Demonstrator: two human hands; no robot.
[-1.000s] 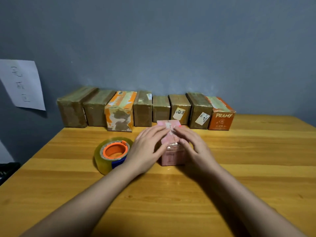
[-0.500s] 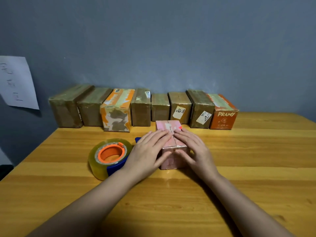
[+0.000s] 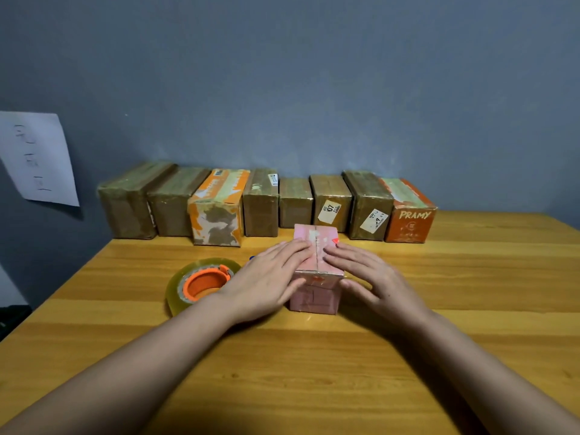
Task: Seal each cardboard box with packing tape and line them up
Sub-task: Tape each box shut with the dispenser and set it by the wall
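A small pink cardboard box (image 3: 315,296) stands on the wooden table (image 3: 314,372) in front of me. My left hand (image 3: 266,284) lies flat on its left top flap, fingers straight. My right hand (image 3: 373,284) lies flat on the right top flap, its thumb beside the box's front right edge. The two flaps meet in a seam between my fingertips. A roll of clear packing tape (image 3: 201,282) with an orange core lies flat just left of my left hand.
Several sealed boxes (image 3: 260,211) stand side by side along the grey wall, ending at the right in an orange box (image 3: 409,219) marked PRAMY. A white paper sheet (image 3: 37,158) hangs on the wall at the left.
Both hands have slid apart and back along the top of the pink box, baring more of its far end and the seam. The view has shifted slightly.
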